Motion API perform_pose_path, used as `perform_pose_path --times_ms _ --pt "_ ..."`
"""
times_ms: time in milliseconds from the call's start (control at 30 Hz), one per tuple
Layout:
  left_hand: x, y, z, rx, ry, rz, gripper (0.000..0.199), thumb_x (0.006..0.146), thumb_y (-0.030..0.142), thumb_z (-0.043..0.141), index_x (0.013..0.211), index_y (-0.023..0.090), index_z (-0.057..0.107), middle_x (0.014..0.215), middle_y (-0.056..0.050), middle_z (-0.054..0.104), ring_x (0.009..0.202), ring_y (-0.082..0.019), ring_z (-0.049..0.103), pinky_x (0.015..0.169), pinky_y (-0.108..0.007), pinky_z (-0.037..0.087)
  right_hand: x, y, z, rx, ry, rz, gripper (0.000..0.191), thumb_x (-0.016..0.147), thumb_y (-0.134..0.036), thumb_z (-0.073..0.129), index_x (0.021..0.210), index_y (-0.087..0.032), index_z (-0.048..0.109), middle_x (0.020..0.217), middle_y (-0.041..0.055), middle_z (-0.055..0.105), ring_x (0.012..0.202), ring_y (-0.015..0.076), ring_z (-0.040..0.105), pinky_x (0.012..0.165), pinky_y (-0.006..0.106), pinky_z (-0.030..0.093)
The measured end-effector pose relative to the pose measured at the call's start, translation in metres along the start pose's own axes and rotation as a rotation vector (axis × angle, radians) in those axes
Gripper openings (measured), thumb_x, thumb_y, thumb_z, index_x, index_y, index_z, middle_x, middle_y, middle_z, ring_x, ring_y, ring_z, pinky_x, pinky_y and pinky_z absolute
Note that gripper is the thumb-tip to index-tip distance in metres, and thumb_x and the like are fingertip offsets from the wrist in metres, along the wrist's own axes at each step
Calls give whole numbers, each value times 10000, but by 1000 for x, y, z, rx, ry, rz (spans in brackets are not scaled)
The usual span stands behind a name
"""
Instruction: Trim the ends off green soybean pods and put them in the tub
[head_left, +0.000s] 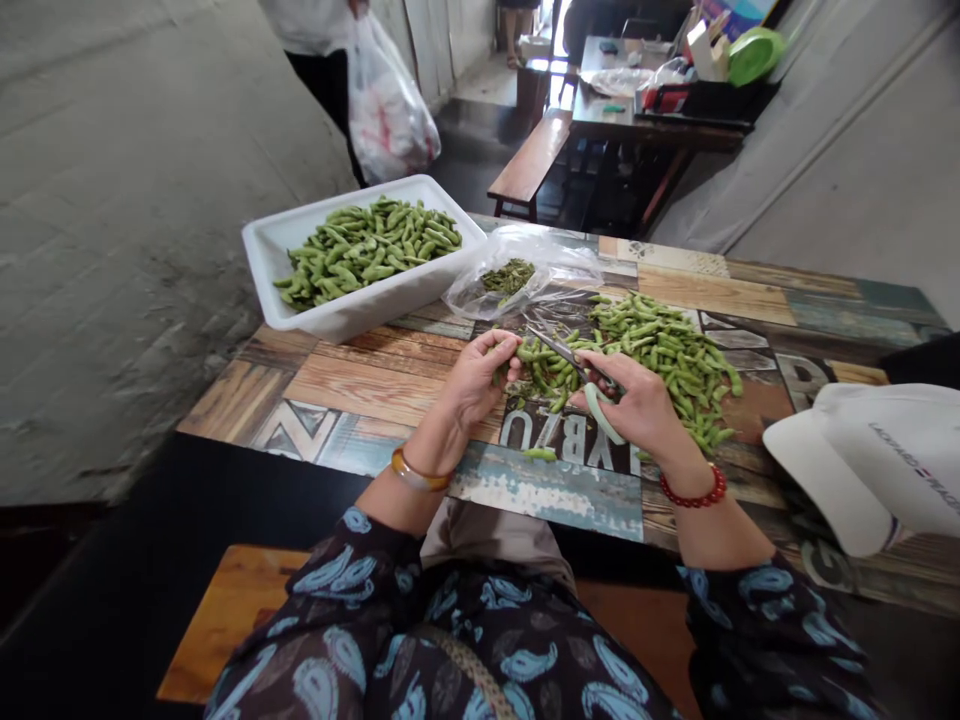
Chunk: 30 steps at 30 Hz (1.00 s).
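My left hand (480,378) is closed around a green soybean pod, pinched between thumb and fingers; the fingers hide most of it. In my right hand (634,400) is a pair of scissors (598,408) with pale green handles, its blades pointing left toward the pod. Beneath and beyond both hands lies a loose pile of soybean pods (660,350) on the table. One single pod (539,454) rests apart, nearer to me. Behind the hands a clear plastic bag (555,262) holds small green trimmings (508,278).
A white tub (360,315) of pods stands at the table's far left. The patterned table (360,380) carries a white cap (862,450) at right. Beyond it, a person (311,30) holds a filled plastic bag (390,110) near a bench (534,160) and another table (600,60).
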<state>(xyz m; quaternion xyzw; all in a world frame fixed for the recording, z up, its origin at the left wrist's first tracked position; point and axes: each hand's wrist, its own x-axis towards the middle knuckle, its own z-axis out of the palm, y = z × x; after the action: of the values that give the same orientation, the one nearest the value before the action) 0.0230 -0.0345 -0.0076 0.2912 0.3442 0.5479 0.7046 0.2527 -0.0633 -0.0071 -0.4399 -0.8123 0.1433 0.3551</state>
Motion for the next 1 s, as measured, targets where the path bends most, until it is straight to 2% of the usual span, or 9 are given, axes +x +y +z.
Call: perform_pose_path --times_ms 100,200,433,667,900,1000 --pt "0 -1 0 -18 -3 5 416 589 316 904 768 122 583 648 43 561 483 -18 459 396 -127 259 -1 0 2 -5 -35 -9 518 829 -397 740 1301 -220 621 961 64 677 736 190 617 746 356 577" --pt "0 -2 -1 -9 -10 6 421 591 316 901 764 133 563 617 61 532 445 -7 415 380 -121 215 -2 1 6 9 -71 1 536 823 -400 746 1315 -237 608 1042 72 673 766 190 631 748 356 586" --pt "-3 -3 3 33 -20 -12 403 601 312 889 737 135 554 577 70 490 438 -6 400 387 -118 202 -5 2 11 22 -93 -5 576 822 -409 753 1352 -271 573 1117 80 672 923 239 659 785 390 601" --pt "-4 -4 3 20 -33 -26 364 598 274 883 735 135 576 563 66 489 438 -9 396 385 -111 197 -4 -1 10 16 -81 1 582 825 -403 751 1362 -283 561 1133 79 667 904 242 662 795 412 599" --pt "-5 -4 6 23 -48 -16 392 595 306 894 733 128 574 561 63 475 449 -10 406 410 -110 247 -4 -1 10 16 -87 5 582 818 -392 758 1353 -261 570 1120 82 658 862 226 648 794 394 590" --pt "-6 -3 6 13 -57 -31 434 571 326 910 731 130 558 556 66 471 443 -10 398 401 -110 221 -4 -1 10 16 -70 -19 534 832 -372 744 1329 -253 587 1045 76 659 793 204 624 744 367 580"
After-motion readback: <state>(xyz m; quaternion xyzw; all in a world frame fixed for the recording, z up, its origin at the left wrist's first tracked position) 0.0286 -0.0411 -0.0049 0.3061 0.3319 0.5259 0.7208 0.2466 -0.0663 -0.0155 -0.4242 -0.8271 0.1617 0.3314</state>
